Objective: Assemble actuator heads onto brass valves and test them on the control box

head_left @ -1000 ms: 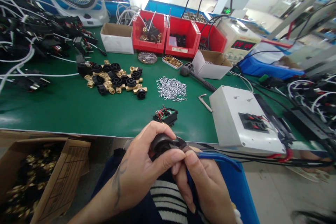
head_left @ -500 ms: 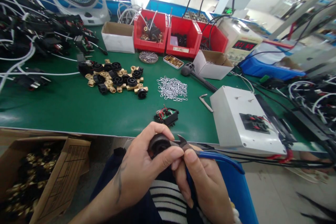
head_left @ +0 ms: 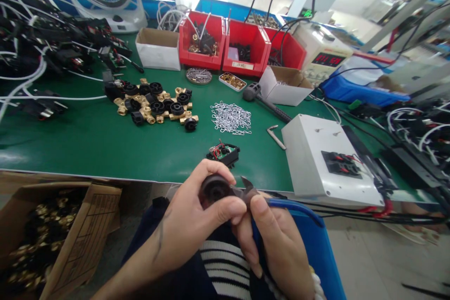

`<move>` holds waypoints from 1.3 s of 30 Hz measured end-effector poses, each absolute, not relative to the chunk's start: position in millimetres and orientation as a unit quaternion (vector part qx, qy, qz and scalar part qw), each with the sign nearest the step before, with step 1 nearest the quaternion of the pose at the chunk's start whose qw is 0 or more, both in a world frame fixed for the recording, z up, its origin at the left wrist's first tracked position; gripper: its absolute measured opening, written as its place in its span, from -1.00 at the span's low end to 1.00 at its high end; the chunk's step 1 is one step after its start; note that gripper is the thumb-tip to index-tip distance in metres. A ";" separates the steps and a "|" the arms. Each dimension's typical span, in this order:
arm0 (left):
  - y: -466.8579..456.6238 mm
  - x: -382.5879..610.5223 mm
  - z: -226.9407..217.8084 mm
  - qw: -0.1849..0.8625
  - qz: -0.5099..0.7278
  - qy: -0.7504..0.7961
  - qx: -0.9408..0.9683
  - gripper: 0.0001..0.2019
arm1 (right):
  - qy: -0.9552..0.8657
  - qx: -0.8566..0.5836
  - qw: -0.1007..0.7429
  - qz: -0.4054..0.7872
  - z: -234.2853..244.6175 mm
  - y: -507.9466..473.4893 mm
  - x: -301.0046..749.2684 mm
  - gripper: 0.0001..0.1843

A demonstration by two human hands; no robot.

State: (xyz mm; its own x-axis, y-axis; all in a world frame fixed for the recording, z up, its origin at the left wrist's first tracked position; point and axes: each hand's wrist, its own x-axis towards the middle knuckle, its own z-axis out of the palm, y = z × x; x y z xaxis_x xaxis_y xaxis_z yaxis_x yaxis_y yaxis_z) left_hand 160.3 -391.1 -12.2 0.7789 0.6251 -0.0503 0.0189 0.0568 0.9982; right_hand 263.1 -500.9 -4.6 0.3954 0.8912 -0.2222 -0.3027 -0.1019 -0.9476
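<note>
Left hand point(head_left: 190, 225): fingers clenched round a black round part point(head_left: 213, 189), held off the green surface point(head_left: 87, 145), just in front of its near edge and over the lap. The part's round open face points up toward the camera.

Right hand point(head_left: 277, 243): fingers grasping blue-handled pliers point(head_left: 247, 191). Their long axis runs roughly left-right, nose pointing left and touching the part's right side, handles trailing right.

A small circuit module point(head_left: 223, 153) lies on the surface just beyond the hands. A white box point(head_left: 323, 159) sits to the right.
</note>
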 end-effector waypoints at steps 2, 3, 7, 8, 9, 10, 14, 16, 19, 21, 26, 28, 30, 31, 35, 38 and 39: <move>-390.4 160.5 -13.7 0.733 0.221 0.227 0.602 -0.64 | -0.246 -0.550 0.640 0.478 -2.9 -500.6 267.1 -0.43; -390.2 160.4 -14.3 0.752 0.227 0.216 0.580 -0.62 | -0.233 -0.545 0.649 0.476 -1.9 -500.9 269.3 -0.44; -389.6 159.9 -14.5 0.772 0.240 0.196 0.555 -0.65 | -0.211 -0.533 0.649 0.500 0.2 -504.0 272.8 -0.46; -389.5 160.0 -14.1 0.765 0.244 0.200 0.561 -0.64 | -0.211 -0.532 0.642 0.510 0.2 -505.0 272.2 -0.46; -389.4 160.3 -13.6 0.754 0.252 0.206 0.571 -0.63 | -0.213 -0.530 0.634 0.521 0.1 -505.9 271.3 -0.46; -389.4 160.6 -13.1 0.741 0.261 0.212 0.581 -0.63 | -0.214 -0.528 0.628 0.531 0.0 -506.7 270.3 -0.47; -390.1 161.2 -11.9 0.704 0.288 0.216 0.612 -0.68 | -0.220 -0.513 0.617 0.554 0.8 -507.1 268.2 -0.48; -390.8 160.3 -11.4 0.695 0.292 0.210 0.623 -0.69 | -0.217 -0.515 0.616 0.555 1.2 -506.5 268.7 -0.49; -391.6 158.0 -10.6 0.657 0.286 0.216 0.663 -0.72 | -0.219 -0.521 0.612 0.553 1.0 -506.4 269.8 -0.50; -391.6 156.8 -10.5 0.625 0.289 0.223 0.690 -0.73 | -0.222 -0.524 0.609 0.552 0.8 -506.9 269.9 -0.50; -390.5 156.0 -13.3 0.593 0.307 0.218 0.712 -0.69 | -0.227 -0.520 0.599 0.565 1.9 -507.5 269.2 -0.49; -389.6 155.9 -15.1 0.581 0.306 0.213 0.724 -0.67 | -0.219 -0.523 0.593 0.572 2.7 -507.1 269.4 -0.49; -388.5 155.7 -16.8 0.556 0.318 0.199 0.742 -0.64 | -0.211 -0.524 0.586 0.581 3.4 -506.7 269.5 -0.49; -388.0 155.6 -17.4 0.543 0.328 0.192 0.749 -0.63 | -0.208 -0.523 0.583 0.586 3.7 -506.5 269.3 -0.48; -386.7 156.1 -16.9 0.516 0.350 0.179 0.761 -0.68 | -0.203 -0.527 0.572 0.595 4.6 -506.2 267.1 -0.44; -386.8 156.9 -13.0 0.492 0.353 0.188 0.773 -0.76 | -0.207 -0.538 0.579 0.577 5.1 -506.0 265.3 -0.46; -387.0 157.0 -11.5 0.485 0.352 0.190 0.778 -0.77 | -0.209 -0.541 0.580 0.572 5.4 -505.8 265.0 -0.47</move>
State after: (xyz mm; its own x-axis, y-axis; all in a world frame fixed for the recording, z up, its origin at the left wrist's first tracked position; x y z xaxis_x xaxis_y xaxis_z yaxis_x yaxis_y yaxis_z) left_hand 157.0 -387.0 -11.5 0.6804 0.6364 0.3634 -0.0457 -0.4580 0.8878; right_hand 265.0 -505.8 5.4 0.2573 0.8901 -0.3763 -0.4370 -0.2402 -0.8668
